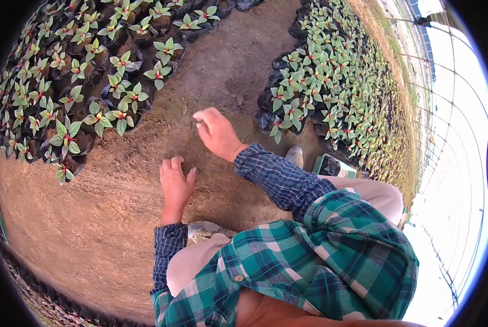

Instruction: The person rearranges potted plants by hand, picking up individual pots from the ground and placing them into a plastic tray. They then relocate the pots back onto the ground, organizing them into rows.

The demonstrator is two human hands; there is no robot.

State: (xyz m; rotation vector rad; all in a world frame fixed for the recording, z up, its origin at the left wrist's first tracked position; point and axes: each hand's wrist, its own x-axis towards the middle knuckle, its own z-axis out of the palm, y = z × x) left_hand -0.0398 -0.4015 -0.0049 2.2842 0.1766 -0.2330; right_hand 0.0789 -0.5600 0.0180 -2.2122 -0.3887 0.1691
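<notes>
Green-leaved, red-centred seedlings in black plastic bags (67,136) fill the upper left of the head view, with a second block (293,114) at upper right. The bags stand packed together, probably so they prop each other upright; the brown soil path (113,201) between seems left as working room for you. Your left hand (176,188) has its thumb spread from loosely curled fingers, holding nothing visible. Your right hand's (219,133) thumb and forefinger sit narrow; you can't tell whether they pinch anything. Both blocks lie beyond your fingertips, apart from them.
</notes>
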